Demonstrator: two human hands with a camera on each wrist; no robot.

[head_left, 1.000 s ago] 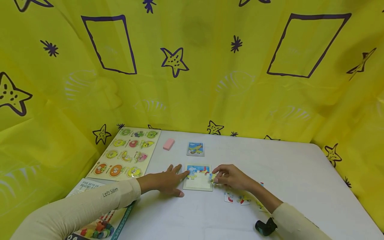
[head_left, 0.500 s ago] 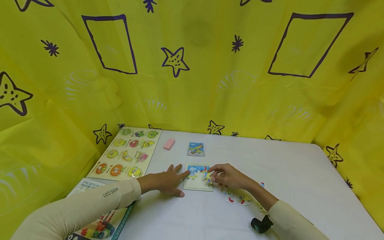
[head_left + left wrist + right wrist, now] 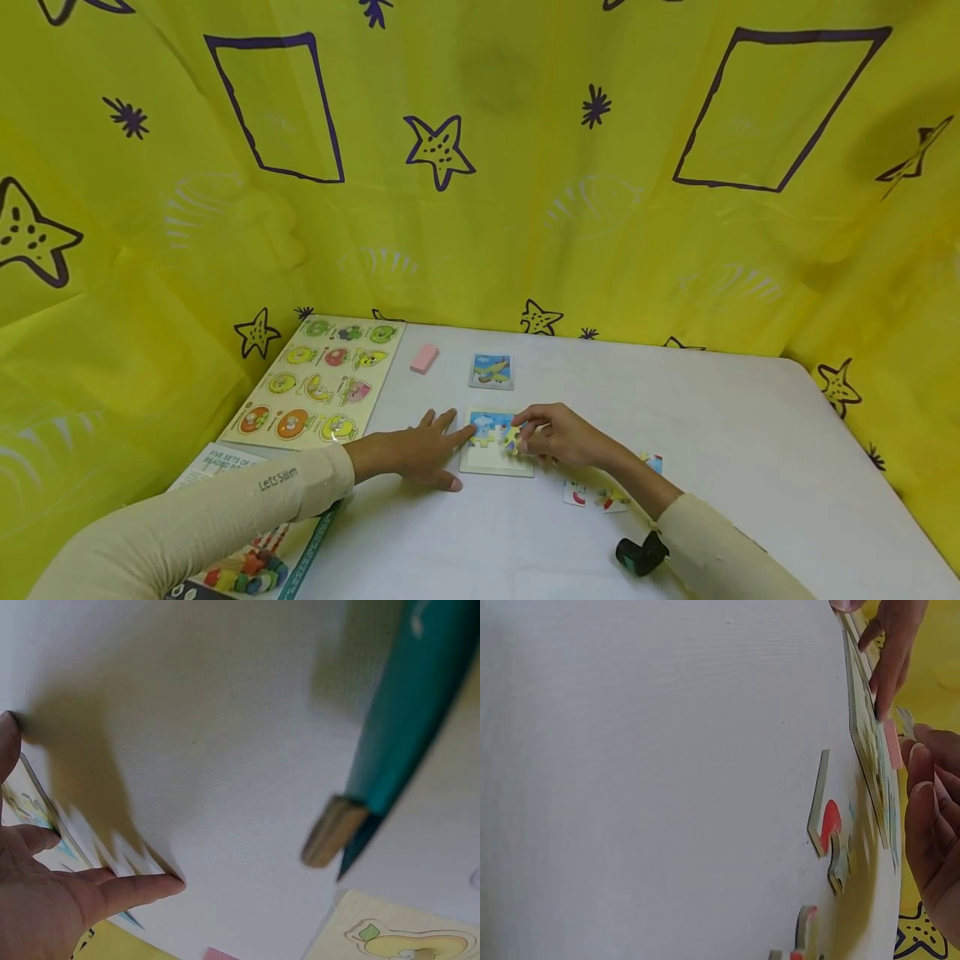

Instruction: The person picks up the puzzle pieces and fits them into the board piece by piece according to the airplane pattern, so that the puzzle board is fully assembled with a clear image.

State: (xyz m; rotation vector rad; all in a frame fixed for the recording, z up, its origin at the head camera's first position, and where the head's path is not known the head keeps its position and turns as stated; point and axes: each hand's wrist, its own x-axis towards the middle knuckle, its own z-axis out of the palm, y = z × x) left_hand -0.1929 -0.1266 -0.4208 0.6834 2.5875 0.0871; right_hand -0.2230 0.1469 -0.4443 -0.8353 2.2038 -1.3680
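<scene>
A small jigsaw tray (image 3: 495, 468) lies on the white table with several sky-blue pieces fitted along its top and left. My right hand (image 3: 566, 437) pinches a yellow-and-blue puzzle piece (image 3: 513, 440) between thumb and fingers over the tray's right half. In the right wrist view that puzzle piece (image 3: 906, 724) is edge-on, held off the board. Spread flat at the tray's left side, my left hand (image 3: 420, 454) touches its edge with the index fingertip. Loose puzzle pieces (image 3: 575, 492) lie below and right of the tray, some partly hidden under my right forearm.
Behind the tray lies a finished-looking airplane picture puzzle (image 3: 492, 372), with a pink eraser-like block (image 3: 424, 359) to its left. A fruit board (image 3: 311, 383) and a bead-set box (image 3: 300, 558) occupy the left. A black object (image 3: 640, 555) sits near my right sleeve.
My right hand has moved left with the puzzle piece, from the tray's right edge to above its right half. The left hand has stayed in place.
</scene>
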